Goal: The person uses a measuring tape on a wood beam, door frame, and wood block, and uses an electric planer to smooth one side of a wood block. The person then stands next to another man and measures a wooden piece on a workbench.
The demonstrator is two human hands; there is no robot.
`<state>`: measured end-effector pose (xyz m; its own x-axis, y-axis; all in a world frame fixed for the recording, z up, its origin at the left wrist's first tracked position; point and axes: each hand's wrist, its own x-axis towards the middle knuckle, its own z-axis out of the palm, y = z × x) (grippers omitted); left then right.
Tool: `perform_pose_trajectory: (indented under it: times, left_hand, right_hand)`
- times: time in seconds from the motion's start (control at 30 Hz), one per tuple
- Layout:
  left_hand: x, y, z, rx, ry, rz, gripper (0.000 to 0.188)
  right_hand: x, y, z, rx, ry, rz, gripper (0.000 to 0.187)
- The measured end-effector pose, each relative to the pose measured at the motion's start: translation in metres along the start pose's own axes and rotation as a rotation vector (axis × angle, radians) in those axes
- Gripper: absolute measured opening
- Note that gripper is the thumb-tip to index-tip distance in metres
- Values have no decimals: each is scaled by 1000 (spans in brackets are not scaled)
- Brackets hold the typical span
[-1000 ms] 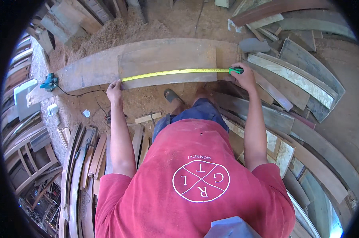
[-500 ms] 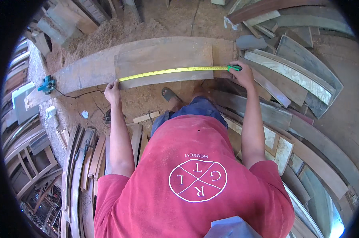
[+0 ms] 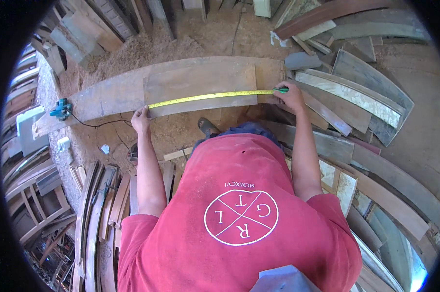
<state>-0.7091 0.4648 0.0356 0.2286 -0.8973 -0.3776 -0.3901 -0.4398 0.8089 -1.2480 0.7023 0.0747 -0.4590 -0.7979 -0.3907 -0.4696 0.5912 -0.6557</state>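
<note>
A yellow tape measure (image 3: 210, 97) is drawn out along a flat wooden board (image 3: 200, 80) near its front edge. My left hand (image 3: 141, 120) pinches the tape's end at the board's left front corner. Beyond the board's right edge, my right hand (image 3: 292, 98) grips the tape's green case (image 3: 281, 90), its fingers partly covering it. The blade runs nearly straight between my two hands. Beneath the board lies a longer, curved-looking plank (image 3: 100, 95) that reaches out on both sides.
A teal power tool (image 3: 60, 110) with a black cord rests at the plank's left end. Stacked boards (image 3: 356, 97) crowd the right side, and curved wooden pieces (image 3: 96, 214) stand at lower left. Sawdust (image 3: 147, 46) covers the ground behind the plank. A sandalled foot (image 3: 207, 126) shows below the board.
The view has tilted slightly, so the board and tape sit lower in the picture. Both hands keep hold of the stretched tape, with the right hand's fingers curled a little differently around the case.
</note>
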Motion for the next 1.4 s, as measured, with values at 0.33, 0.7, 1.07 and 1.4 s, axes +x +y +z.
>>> perform_pose_trajectory:
  times: [0.33, 0.7, 1.07, 1.4]
  left_hand:
    - [6, -10, 0, 16, 17, -29, 25]
    - [2, -2, 0, -6, 13, -52, 27]
    - [-4, 11, 2, -7, 21, -37, 24]
    - [-4, 6, -3, 5, 14, -69, 24]
  right_hand:
    - [-1, -9, -6, -27, -2, 20, 30]
    - [1, -3, -4, 4, -4, 8, 27]
    - [-3, -3, -15, -135, 61, 58, 26]
    - [1, -5, -19, -182, 49, 92, 28]
